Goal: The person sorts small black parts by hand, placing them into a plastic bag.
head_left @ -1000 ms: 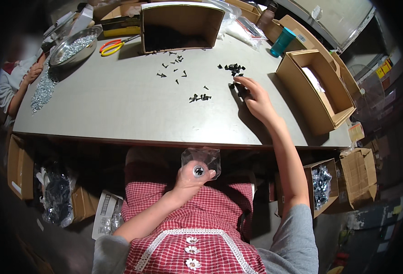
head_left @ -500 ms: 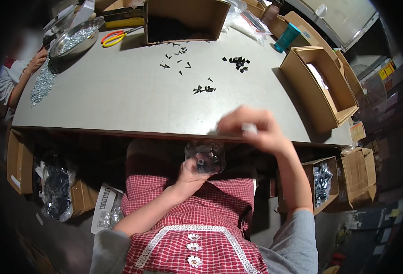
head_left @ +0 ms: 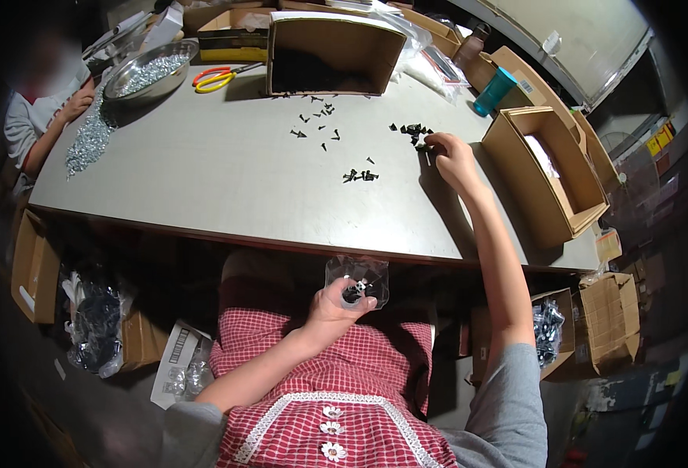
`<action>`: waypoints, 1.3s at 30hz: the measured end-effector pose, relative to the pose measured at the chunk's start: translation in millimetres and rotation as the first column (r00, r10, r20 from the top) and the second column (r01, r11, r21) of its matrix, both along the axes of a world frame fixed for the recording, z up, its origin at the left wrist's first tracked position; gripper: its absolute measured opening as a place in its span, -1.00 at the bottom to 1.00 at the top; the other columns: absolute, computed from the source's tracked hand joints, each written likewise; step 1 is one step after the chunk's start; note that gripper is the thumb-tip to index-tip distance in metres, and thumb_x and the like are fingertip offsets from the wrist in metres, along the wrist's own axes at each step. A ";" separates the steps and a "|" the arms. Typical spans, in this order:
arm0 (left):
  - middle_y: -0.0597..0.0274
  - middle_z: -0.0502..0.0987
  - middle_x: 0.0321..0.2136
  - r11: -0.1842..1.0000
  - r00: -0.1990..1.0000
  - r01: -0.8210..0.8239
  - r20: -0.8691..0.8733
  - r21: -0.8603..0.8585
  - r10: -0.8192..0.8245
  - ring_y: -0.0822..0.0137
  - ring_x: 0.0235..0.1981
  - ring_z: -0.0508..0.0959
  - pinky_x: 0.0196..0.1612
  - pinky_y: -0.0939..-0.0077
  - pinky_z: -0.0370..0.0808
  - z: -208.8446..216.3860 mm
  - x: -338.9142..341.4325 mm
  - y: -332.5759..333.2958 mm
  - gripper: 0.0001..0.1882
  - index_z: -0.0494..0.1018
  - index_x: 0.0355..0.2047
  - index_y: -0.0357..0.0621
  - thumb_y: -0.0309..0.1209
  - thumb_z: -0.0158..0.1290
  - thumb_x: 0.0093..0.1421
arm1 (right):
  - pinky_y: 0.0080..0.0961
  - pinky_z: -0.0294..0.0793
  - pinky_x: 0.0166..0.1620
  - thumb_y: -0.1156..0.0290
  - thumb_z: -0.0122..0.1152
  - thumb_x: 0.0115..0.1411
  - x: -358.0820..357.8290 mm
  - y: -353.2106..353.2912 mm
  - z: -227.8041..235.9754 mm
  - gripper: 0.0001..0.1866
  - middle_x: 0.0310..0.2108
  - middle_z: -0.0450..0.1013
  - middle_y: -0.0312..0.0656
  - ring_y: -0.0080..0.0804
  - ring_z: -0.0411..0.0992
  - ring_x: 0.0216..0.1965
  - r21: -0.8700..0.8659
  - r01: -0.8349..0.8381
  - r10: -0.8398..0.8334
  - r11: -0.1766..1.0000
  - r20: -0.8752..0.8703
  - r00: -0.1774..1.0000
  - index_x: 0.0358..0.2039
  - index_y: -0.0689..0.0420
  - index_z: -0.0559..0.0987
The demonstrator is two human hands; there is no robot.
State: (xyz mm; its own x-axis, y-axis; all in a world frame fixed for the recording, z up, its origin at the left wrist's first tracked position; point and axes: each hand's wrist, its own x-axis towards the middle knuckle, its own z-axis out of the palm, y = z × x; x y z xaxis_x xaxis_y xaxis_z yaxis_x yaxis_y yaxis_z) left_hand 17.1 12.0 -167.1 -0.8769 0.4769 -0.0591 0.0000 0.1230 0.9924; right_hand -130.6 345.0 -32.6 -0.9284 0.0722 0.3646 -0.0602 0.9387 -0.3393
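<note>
Over my lap, just below the table's front edge, my left hand [head_left: 334, 310] is closed round a clear plastic container [head_left: 375, 273] with small black and pale pieces inside. My right hand [head_left: 451, 158] reaches across the table to a pile of small black pieces [head_left: 412, 129], its fingers bent together at the pile's right side. What is between those fingertips is too small to make out. Nearer to me lies a little cluster of black screws [head_left: 359, 175]. More black screws [head_left: 324, 129] are scattered farther back, before the open cardboard box [head_left: 336, 35].
At the left, a metal bowl [head_left: 118, 92] of silvery screws stands beside a spilled heap [head_left: 86, 148], with a person's hand [head_left: 81, 100] there. Red-and-yellow-handled pliers [head_left: 215, 80] lie behind. At the right are a cardboard box [head_left: 546, 210] and a teal cup [head_left: 494, 92].
My right hand has moved from above the table's front edge away to the black pile, and the white thing by its fingers no longer shows. My left hand keeps the container over my lap.
</note>
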 end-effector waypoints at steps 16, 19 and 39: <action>0.22 0.65 -0.40 1.000 0.998 0.021 0.057 0.018 -0.022 0.45 -0.36 0.62 -0.24 0.48 0.58 6.5 -4.1 0.2 -0.65 0.58 -0.27 -0.29 -0.24 0.41 0.19 | -0.47 0.54 0.03 0.81 -0.10 -0.12 48.5 -54.1 15.3 -0.26 0.06 0.56 -0.13 -0.35 0.53 0.01 -0.258 -0.264 0.289 0.929 0.061 0.955 0.11 0.19 0.65; 0.34 0.62 -0.40 0.998 0.989 0.061 0.137 -0.006 -0.059 0.55 -0.36 0.55 -0.22 0.55 0.55 6.6 -6.3 -0.6 -0.71 0.59 -0.30 -0.26 -0.31 0.42 0.18 | -0.44 0.55 0.03 0.82 -0.07 -0.09 59.5 -69.5 15.8 -0.32 0.03 0.57 -0.13 -0.27 0.54 0.01 -0.161 -0.356 0.366 0.920 0.036 0.930 0.06 0.17 0.67; 0.10 0.69 -0.29 0.981 0.967 0.026 -0.254 0.190 0.024 0.18 -0.25 0.71 -0.21 0.28 0.62 -31.3 -9.7 18.1 -0.77 0.58 -0.13 -0.14 -0.34 0.25 0.26 | 0.01 0.20 0.40 0.52 0.35 -0.07 200.1 -183.3 -3.4 -0.22 0.11 0.43 0.10 0.04 0.34 0.25 0.295 -0.575 0.472 0.763 0.354 0.808 0.24 0.34 0.40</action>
State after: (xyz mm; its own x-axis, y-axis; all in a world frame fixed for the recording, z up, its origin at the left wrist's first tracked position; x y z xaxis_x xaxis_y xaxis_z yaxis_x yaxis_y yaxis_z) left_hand 7.4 30.1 -198.4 -0.8508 0.4584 0.2570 0.2547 -0.0681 0.9646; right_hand 69.5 161.7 -36.0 -0.8388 -0.5442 0.0167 -0.5443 0.8377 -0.0452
